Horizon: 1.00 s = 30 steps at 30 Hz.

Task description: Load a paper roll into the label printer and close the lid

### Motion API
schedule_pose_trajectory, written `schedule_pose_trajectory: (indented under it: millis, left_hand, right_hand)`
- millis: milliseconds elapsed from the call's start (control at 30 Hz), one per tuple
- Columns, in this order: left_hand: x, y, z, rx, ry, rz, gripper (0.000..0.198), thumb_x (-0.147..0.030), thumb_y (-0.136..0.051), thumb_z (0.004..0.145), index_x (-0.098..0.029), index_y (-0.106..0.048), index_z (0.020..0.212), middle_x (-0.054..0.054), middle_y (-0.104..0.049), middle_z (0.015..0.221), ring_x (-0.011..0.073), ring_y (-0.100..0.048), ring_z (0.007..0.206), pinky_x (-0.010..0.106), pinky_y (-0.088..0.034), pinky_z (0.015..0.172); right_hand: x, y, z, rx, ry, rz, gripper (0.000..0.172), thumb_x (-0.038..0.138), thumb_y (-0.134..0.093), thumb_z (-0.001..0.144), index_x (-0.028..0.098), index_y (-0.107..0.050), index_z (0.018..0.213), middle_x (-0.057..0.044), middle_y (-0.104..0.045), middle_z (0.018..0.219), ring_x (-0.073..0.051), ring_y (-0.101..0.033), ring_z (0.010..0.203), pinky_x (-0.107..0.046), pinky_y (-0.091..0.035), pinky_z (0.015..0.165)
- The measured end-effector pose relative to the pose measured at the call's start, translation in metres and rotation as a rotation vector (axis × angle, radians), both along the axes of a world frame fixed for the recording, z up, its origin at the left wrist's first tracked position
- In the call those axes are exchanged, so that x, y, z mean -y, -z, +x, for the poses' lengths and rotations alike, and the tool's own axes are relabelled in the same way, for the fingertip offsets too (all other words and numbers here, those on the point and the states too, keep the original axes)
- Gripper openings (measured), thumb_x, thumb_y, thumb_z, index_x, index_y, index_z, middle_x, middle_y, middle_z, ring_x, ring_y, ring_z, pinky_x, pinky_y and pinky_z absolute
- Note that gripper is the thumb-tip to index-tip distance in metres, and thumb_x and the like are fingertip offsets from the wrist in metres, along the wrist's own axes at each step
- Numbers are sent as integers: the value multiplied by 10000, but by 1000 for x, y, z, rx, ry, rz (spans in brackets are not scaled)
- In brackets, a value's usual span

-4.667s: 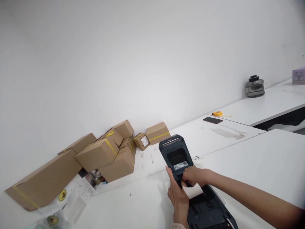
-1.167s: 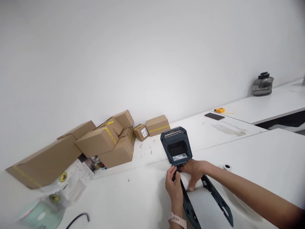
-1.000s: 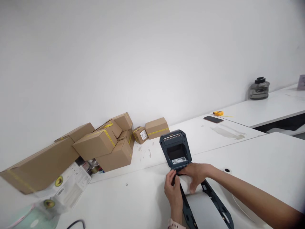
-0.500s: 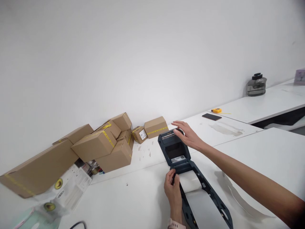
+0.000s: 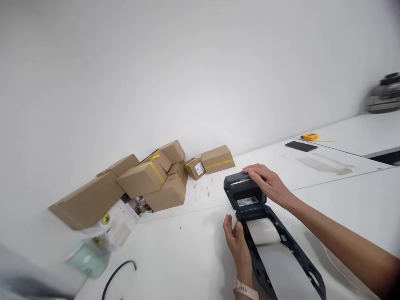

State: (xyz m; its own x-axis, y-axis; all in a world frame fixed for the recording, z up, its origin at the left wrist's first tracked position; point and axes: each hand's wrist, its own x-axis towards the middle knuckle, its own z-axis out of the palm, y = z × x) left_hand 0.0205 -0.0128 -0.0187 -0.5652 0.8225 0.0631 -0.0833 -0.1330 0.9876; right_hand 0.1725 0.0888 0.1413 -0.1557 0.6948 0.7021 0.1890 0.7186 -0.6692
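A dark blue label printer [image 5: 292, 255] stands on the white table with its hinged lid [image 5: 244, 192] raised and tilted. A band of white label paper [image 5: 264, 231] lies in its open body, and a wide pale sheet runs on from it toward me. My right hand [image 5: 267, 181] rests at the lid's upper right edge, fingers laid over the top. Beside the printer's left edge is my left hand [image 5: 238, 241], thumb and fingers apart, holding nothing that I can see. On that wrist is a pale pink watch band [image 5: 244, 288].
Cardboard boxes [image 5: 142, 179] are piled against the wall. In front of them lie plastic-wrapped packs [image 5: 120, 223], a green pouch [image 5: 89, 260] and a black cable [image 5: 117, 273]. Toward the right are a phone [image 5: 301, 146], a yellow tape measure [image 5: 310, 136] and a grey jug [image 5: 384, 96].
The view has swung left. My right hand has settled on the lid's edge, and the lid is tipped more toward me. My left hand has come slightly away from the printer's side.
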Motion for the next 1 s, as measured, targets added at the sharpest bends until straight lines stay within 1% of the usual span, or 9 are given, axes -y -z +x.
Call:
schedule_pose_trajectory:
  millis: [100, 200, 333, 433, 500, 533, 700, 833, 1000]
  left_hand:
    - [19, 6, -1, 129, -60, -71, 746, -675, -460, 855, -186, -416, 1417, 152, -394, 1541, 262, -569, 1266, 274, -542, 903]
    - [43, -4, -2, 130, -93, -45, 721, -668, -410, 883, -202, -412, 1433, 107, -384, 1556, 230, -457, 1375, 244, -479, 1003]
    - [71, -31, 9, 144, 79, -142, 705, -630, -529, 850, -289, -412, 1455, 17, -331, 1596, 209, -267, 1482, 256, -432, 1071]
    - [82, -37, 26, 250, 184, -220, 905, -549, -732, 727, -301, -330, 1499, 38, -304, 1608, 267, -346, 1446, 280, -476, 1037]
    - [83, -30, 35, 343, 203, -228, 1013, -522, -787, 673, -283, -277, 1516, 83, -367, 1574, 299, -478, 1355, 309, -512, 1000]
    - [82, -26, 38, 373, 193, -223, 1048, -531, -797, 653, -263, -266, 1516, 106, -412, 1544, 306, -527, 1309, 322, -520, 989]
    - [74, -10, 37, 336, 175, -184, 1071, -573, -828, 561, -179, -372, 1446, 173, -552, 1402, 349, -573, 1242, 363, -510, 990]
    - [77, -11, 35, 341, 206, -198, 960, -549, -801, 617, -202, -414, 1424, 151, -536, 1424, 346, -580, 1229, 369, -530, 953]
    - [77, -17, 37, 304, 205, -206, 961, -543, -782, 640, -192, -401, 1450, 157, -528, 1433, 354, -577, 1227, 360, -541, 923]
  right_hand:
    - [39, 17, 27, -7, -180, -121, 296, 485, -504, 937, 294, -712, 1024, -71, -661, 1140, -274, -582, 1127, -440, -463, 990]
    - [82, 54, 49, 32, -274, -265, 277, 479, -516, 937, 323, -720, 1040, -70, -657, 1183, -294, -555, 1195, -457, -467, 1009]
    - [126, 117, 59, 4, -101, -434, 259, 494, -543, 919, 350, -694, 1072, -70, -630, 1263, -324, -466, 1314, -498, -415, 1084]
    - [138, 150, 59, -29, 14, -637, 584, 594, -592, 841, 405, -481, 1383, -41, -382, 1552, -377, -346, 1415, -551, -416, 1091]
    - [138, 158, 57, -103, 21, -790, 841, 646, -619, 785, 401, -276, 1513, -40, -240, 1627, -408, -308, 1435, -560, -449, 1062]
    - [138, 158, 56, -160, -14, -863, 899, 654, -621, 777, 383, -224, 1537, -54, -240, 1629, -410, -320, 1431, -549, -466, 1049]
    - [142, 148, 50, -413, -223, -1090, 859, 627, -631, 795, 329, -294, 1527, -64, -420, 1550, -345, -504, 1326, -454, -505, 1033]
    - [143, 153, 49, -462, -213, -1099, 868, 627, -644, 781, 326, -311, 1523, -63, -445, 1535, -351, -531, 1300, -468, -520, 1011]
    - [140, 161, 49, -360, -164, -978, 821, 625, -615, 802, 285, -360, 1505, -66, -391, 1567, -333, -443, 1379, -447, -470, 1075]
